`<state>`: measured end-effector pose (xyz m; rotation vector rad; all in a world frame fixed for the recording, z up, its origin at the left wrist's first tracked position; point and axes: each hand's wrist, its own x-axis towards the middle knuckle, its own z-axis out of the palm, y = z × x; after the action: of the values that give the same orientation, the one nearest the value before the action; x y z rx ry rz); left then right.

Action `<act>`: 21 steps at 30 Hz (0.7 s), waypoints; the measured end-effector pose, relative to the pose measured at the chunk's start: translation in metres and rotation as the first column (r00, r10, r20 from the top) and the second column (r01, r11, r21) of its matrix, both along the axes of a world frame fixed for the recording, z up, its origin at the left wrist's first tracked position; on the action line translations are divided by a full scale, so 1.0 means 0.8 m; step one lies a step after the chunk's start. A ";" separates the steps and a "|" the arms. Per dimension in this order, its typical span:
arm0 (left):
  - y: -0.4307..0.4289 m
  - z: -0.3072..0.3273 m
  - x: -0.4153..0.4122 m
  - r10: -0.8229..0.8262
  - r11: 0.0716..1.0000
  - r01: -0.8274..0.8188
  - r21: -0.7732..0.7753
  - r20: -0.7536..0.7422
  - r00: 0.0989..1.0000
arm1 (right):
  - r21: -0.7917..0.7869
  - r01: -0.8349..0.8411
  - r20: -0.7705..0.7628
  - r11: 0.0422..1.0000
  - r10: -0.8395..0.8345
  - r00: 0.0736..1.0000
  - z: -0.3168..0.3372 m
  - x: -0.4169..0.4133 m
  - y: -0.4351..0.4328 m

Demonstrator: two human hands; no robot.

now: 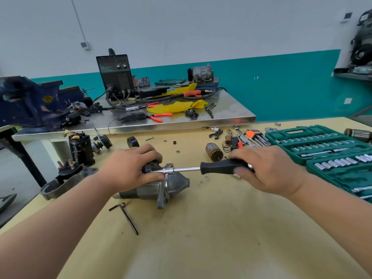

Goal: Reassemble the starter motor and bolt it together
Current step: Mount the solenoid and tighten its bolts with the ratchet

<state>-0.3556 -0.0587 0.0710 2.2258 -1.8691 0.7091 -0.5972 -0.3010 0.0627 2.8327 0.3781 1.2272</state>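
**Starter motor on the table, driver on it, both hands busy**

Starter motor (161, 190) lies on its side on the tan table (201, 238), in the middle, nose end pointing right. Your left hand (128, 168) grips its upper dark part, fingers curled over the top and thumb against the side. Your right hand (269, 170) is wrapped round the black handle of the socket driver (221, 167). The driver's shaft runs level to the left, and its tip meets the motor just by your left thumb. Whatever it sits on is hidden.

A bent hex key (126, 217) lies near the motor, on the side closest to you. An armature (214, 151) stands just behind the driver. The green socket set case (322, 146) lies open at right. Another dismantled housing (66, 178) sits at the table's left edge. Behind it all, a steel bench (221, 115) carries a blue vise (30, 101) and a welder (115, 75).
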 end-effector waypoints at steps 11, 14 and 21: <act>-0.001 0.007 0.030 0.182 0.983 -0.177 0.045 -0.151 0.972 | 0.746 0.461 -0.402 0.480 -0.227 0.887 0.002 0.058 0.030; -0.003 0.006 0.036 0.152 0.988 -0.146 0.051 -0.132 0.980 | 0.700 0.442 -0.372 0.561 -0.241 0.896 -0.003 0.063 0.028; -0.006 0.006 0.040 0.075 0.994 -0.069 0.085 -0.074 0.994 | 0.368 0.454 -0.569 0.811 -0.189 0.800 -0.006 0.035 -0.023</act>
<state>-0.3234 -0.0632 0.0755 2.3460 -1.8216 0.5576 -0.5691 -0.3190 0.0581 3.4201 -0.5122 0.5312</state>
